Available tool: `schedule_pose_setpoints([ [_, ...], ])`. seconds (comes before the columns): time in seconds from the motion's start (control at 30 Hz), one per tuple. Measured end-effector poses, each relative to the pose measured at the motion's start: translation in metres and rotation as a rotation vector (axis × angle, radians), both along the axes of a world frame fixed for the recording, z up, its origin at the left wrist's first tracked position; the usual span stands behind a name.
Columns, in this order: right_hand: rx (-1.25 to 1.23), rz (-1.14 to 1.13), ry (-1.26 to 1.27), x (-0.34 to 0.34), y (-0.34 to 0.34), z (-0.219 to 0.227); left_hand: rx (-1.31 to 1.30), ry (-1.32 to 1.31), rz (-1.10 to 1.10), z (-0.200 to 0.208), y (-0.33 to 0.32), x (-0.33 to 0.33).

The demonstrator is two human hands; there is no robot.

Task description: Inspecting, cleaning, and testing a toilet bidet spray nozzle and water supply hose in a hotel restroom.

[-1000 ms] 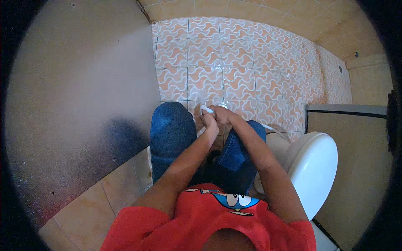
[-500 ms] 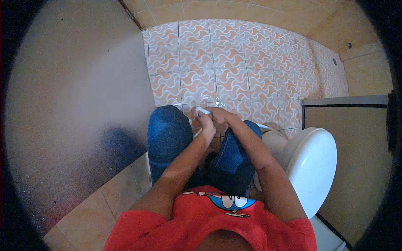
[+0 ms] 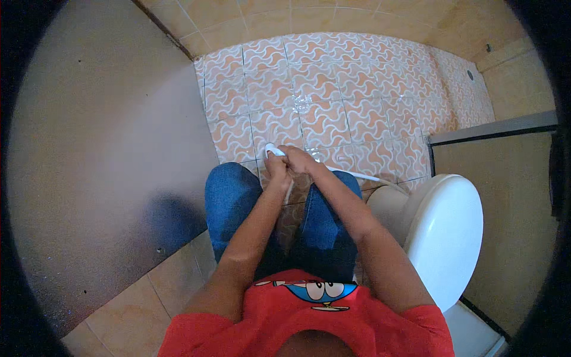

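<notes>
Fingers [image 3: 275,162] of the L hand [image 3: 277,171] are clenched round a white sprayer [image 3: 271,148]; R hand [image 3: 300,160] closes over it from the R side, fingertips mostly hidden. Sprayer is just above the floor, beyond & betw. the knees, w/ a smooth, rounded head poking out L. Thin white hose [image 3: 369,177] shows past the R knee, running twd the toilet [image 3: 447,238], R side: glossy white oval lid, curved edge. Blue jeans [image 3: 229,193] = denim, visible weave; red tee [image 3: 380,321] = soft cloth w/ cartoon print.

Floor [image 3: 321,122]: sq. tiles, peach w/ white wavy pattern, dark grout, shiny spots that look wet. Small round dark drain [image 3: 470,75] far R. Far wall [image 3: 315,19]: plain beige tile. Flat greyish-brown panel [image 3: 113,149] on L, speckled at its lower corner; brownish panel [image 3: 493,184] w/ grey top edge on R, behind toilet.
</notes>
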State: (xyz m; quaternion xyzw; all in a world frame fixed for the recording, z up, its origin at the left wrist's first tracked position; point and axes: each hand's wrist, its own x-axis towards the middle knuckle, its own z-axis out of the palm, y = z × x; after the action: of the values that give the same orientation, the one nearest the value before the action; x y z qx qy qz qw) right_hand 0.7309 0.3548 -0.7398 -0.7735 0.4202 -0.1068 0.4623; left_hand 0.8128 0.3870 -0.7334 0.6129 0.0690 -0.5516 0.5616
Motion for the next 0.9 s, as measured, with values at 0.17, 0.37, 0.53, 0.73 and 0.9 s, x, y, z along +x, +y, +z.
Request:
schedule_pose_setpoints([
  [0.17, -0.022, -0.228, 0.068, 0.000, -0.005, 0.019, 0.114, -0.075, -0.352, -0.002, -0.030, 0.021],
  [0.37, 0.088, -0.455, 0.299, -0.010, -0.013, 0.044, 0.069, -0.060, -0.661, 0.021, -0.058, 0.009],
  [0.53, 0.101, -0.689, 0.318, -0.012, -0.018, 0.057, 0.001, -0.151, -0.750, 0.026, -0.078, 0.000],
  [0.73, 0.202, -0.541, 0.118, -0.007, -0.035, 0.049, -0.075, -0.629, -1.037, 0.029, -0.108, 0.041],
  [0.9, 0.556, -0.199, -0.253, -0.041, -0.060, 0.023, 0.177, -0.708, -1.584, 0.089, -0.111, 0.022],
])
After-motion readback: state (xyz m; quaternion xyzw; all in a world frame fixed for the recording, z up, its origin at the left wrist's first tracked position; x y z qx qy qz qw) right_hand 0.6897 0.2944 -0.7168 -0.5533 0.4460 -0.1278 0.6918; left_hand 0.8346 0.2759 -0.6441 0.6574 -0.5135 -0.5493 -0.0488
